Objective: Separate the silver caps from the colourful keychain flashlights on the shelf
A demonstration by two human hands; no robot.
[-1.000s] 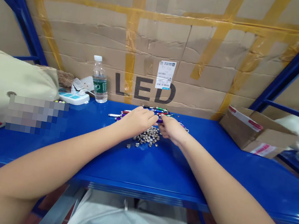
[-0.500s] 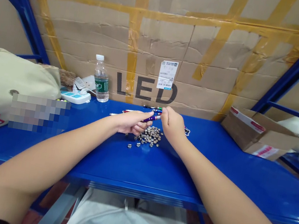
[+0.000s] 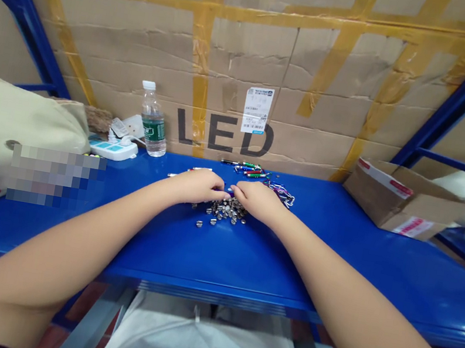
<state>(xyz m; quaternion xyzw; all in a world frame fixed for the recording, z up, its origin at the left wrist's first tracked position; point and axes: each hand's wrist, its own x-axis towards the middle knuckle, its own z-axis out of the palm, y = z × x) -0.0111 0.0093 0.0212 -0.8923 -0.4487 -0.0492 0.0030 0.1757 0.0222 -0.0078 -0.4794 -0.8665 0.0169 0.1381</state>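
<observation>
At twelve o'clock, head view, left hand [image 3: 200,185] and right hand [image 3: 261,200] nearly met, curled narrow, couldn't tell on what. Metal bits [image 3: 229,214] sat just six o'clock of them on the worktop [image 3: 218,261], probably for easy grabbing.

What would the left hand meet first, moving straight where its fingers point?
Likely the right hand, its fingertips just across from the left hand; exact depth is unclear.

I have the left arm [image 3: 81,250] reaching in from eight o'clock, the right arm [image 3: 350,295] from four. The left hand [image 3: 204,186] and right hand [image 3: 261,201] curl inward, fingertips close.
</observation>
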